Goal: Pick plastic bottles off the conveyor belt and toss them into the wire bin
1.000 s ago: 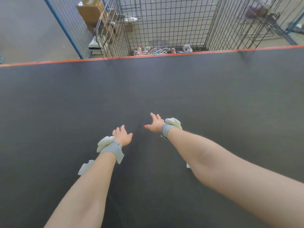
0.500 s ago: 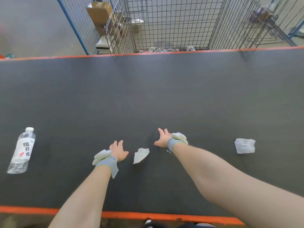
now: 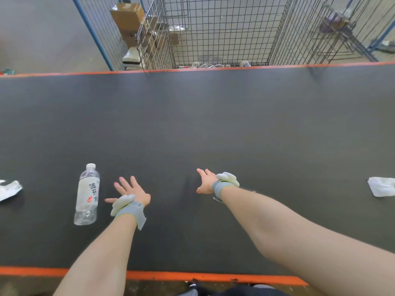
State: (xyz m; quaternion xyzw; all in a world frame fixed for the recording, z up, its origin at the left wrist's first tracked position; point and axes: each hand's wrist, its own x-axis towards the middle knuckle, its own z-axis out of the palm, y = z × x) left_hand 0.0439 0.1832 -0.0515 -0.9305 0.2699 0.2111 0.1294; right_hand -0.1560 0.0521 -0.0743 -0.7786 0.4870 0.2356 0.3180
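A clear plastic bottle (image 3: pixel 87 194) with a white cap and white label lies on the dark conveyor belt (image 3: pixel 213 124), cap pointing away from me. My left hand (image 3: pixel 131 190) hovers just right of it with fingers spread, holding nothing and not touching it. My right hand (image 3: pixel 205 182) is stretched out over the belt's middle, fingers straight, also holding nothing. Both wrists wear grey straps with pale pads. The wire bin (image 3: pixel 222 33) stands beyond the belt's far orange edge, with several bottles (image 3: pixel 213 65) on its floor.
A crumpled white wrapper (image 3: pixel 9 189) lies at the belt's left edge and a flat white packet (image 3: pixel 382 186) at the right edge. Cardboard boxes (image 3: pixel 128 16) sit behind wire mesh at the far left. An orange strip (image 3: pixel 192 276) marks the near edge.
The bottle has travelled right along the belt to beside my left hand. The white scrap between my hands is gone from sight, the packet moved right, and my left fingers have spread.
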